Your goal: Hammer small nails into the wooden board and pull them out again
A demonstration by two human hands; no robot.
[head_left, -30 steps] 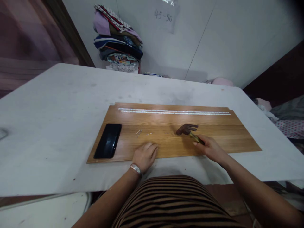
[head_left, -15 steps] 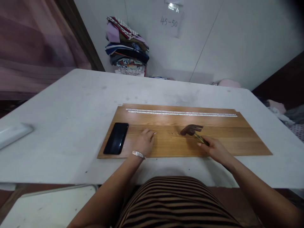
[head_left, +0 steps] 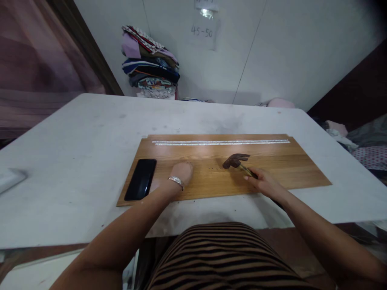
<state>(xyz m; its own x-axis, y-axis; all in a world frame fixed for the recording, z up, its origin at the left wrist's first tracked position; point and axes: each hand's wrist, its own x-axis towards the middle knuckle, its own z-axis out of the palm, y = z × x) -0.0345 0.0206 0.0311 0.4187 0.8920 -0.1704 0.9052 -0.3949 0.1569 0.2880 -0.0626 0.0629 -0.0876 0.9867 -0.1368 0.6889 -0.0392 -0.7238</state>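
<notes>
At the left side there hangs a pinkish curtain [head_left: 42,72]. Behind the white table [head_left: 99,133], a pile of folded fabrics [head_left: 150,68] stands by the pale wall [head_left: 272,52], and on this wall is a paper [head_left: 202,38] with the handwriting "45-50". A black phone [head_left: 140,179] lies flat, its screen dark. At the far right is a patterned cloth [head_left: 370,158]

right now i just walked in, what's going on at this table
A person holds a hammer by its handle in the right hand, its head over a wooden board on the white table. The left hand is lowered at the board, fingers mostly hidden, so I can't tell what it holds. A phone lies at the board's left end, two white strips along its far side.
</notes>
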